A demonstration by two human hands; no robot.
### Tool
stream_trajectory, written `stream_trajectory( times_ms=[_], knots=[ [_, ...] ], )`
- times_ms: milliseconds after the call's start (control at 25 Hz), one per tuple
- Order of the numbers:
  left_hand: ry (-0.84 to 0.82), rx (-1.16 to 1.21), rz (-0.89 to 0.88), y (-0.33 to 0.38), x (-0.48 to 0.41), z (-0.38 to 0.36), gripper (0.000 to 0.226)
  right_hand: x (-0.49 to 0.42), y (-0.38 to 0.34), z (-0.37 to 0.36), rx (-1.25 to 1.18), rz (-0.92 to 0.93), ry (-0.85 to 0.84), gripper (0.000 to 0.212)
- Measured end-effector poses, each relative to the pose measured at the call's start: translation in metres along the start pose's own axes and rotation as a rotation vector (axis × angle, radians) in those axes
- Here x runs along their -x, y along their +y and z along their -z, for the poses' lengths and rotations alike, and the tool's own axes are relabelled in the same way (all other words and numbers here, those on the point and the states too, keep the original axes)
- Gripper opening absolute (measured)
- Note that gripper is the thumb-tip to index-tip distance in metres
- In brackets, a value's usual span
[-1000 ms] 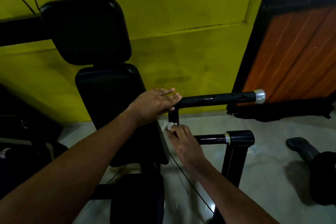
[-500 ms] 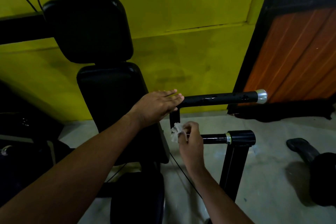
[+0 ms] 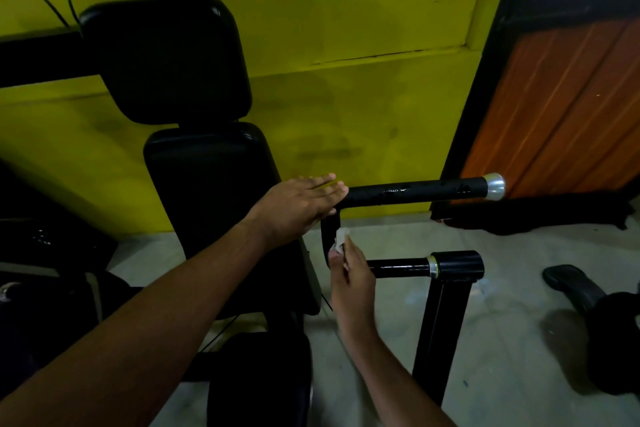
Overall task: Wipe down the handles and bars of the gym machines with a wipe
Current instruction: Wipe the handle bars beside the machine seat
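**A:** Head view: what does each hand have?

**B:** The right hand [image 3: 353, 274] pinches the wipe [image 3: 341, 237] in its fingertips and presses it against the short upright [image 3: 325, 236] that joins the two bars. The left hand [image 3: 298, 208] lies flat, fingers straight, on the near end of the upper bar [image 3: 415, 191] and grasps nothing.

**A:** What could go wrong?

**B:** The wipe is a small wad. I'd judge it could slip out of the pinch, or miss the far side of the upright, which I cannot see. The left hand also covers its end of the bar, so that patch may go unwiped.

**A:** Room to move?

**B:** To the right of the pinch, the lower bar [image 3: 398, 268] runs bare as far as the thick collar [image 3: 457, 263]. Above the pinch, the upper bar is open out to its metal cap [image 3: 495, 186]. To the left, the backrest [image 3: 207, 184] sits close, so there is little room there.
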State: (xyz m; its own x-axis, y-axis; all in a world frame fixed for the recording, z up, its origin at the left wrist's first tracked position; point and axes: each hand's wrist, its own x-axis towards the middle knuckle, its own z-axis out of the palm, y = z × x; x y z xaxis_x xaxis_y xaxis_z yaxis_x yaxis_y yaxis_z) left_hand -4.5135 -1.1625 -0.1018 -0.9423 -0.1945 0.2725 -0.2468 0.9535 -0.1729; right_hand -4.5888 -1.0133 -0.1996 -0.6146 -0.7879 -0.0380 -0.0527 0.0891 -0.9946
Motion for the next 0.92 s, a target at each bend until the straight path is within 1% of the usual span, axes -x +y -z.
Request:
stream_trajectory(
  times_ms=[80,160,240,280,320,360,400,440,520,560,640,720,760,880,920],
  knots=[
    [0.007,0.0,-0.003,0.002,0.001,0.001,0.047,-0.022,0.0,0.004,0.049,-0.019,0.039,0.028],
    [0.01,-0.011,-0.003,0.004,0.001,0.002,0.047,-0.047,-0.008,0.009,0.101,-0.099,0.018,0.017],
    [0.021,-0.013,-0.004,0.004,0.001,0.002,0.046,-0.063,-0.014,0.012,0.103,-0.094,-0.014,0.008],
    [0.025,-0.005,-0.003,0.004,0.0,0.002,0.046,-0.069,-0.012,0.014,0.147,-0.046,-0.054,0.009],
    [0.028,0.003,-0.001,0.004,0.0,0.002,0.046,-0.072,-0.011,0.015,0.242,0.009,-0.107,0.013],
    [0.03,0.005,-0.001,0.004,0.0,0.002,0.046,-0.072,-0.007,0.017,0.343,0.015,-0.164,0.017],
    [0.03,-0.003,-0.002,0.004,0.0,0.002,0.046,-0.071,-0.005,0.018,0.355,-0.03,-0.206,0.019],
    [0.028,-0.015,-0.006,0.003,0.0,0.001,0.046,-0.07,-0.007,0.019,0.265,-0.103,-0.241,0.021],
    [0.027,-0.023,-0.009,0.003,0.0,0.0,0.045,-0.069,-0.017,0.022,0.033,-0.19,-0.29,0.026],
    [0.026,-0.015,-0.004,0.003,0.0,0.0,0.045,-0.071,-0.02,0.023,-0.02,-0.21,-0.322,0.027],
    [0.018,0.002,0.003,0.002,0.002,-0.001,0.045,-0.076,-0.022,0.024,-0.017,-0.254,-0.396,0.027],
    [-0.004,0.015,0.0,-0.001,0.002,-0.003,0.045,-0.074,-0.023,0.025,-0.099,-0.284,-0.364,0.026],
    [-0.014,0.018,-0.002,-0.003,0.001,-0.002,0.045,-0.071,-0.018,0.024,-0.121,-0.281,-0.302,0.024],
    [-0.025,-0.01,-0.027,-0.006,-0.001,0.0,0.047,-0.052,-0.005,0.015,-0.056,-0.194,-0.087,0.02],
    [-0.025,-0.018,-0.035,-0.006,-0.001,0.0,0.047,-0.046,-0.006,0.011,-0.131,-0.181,0.003,0.017]
  ],
)
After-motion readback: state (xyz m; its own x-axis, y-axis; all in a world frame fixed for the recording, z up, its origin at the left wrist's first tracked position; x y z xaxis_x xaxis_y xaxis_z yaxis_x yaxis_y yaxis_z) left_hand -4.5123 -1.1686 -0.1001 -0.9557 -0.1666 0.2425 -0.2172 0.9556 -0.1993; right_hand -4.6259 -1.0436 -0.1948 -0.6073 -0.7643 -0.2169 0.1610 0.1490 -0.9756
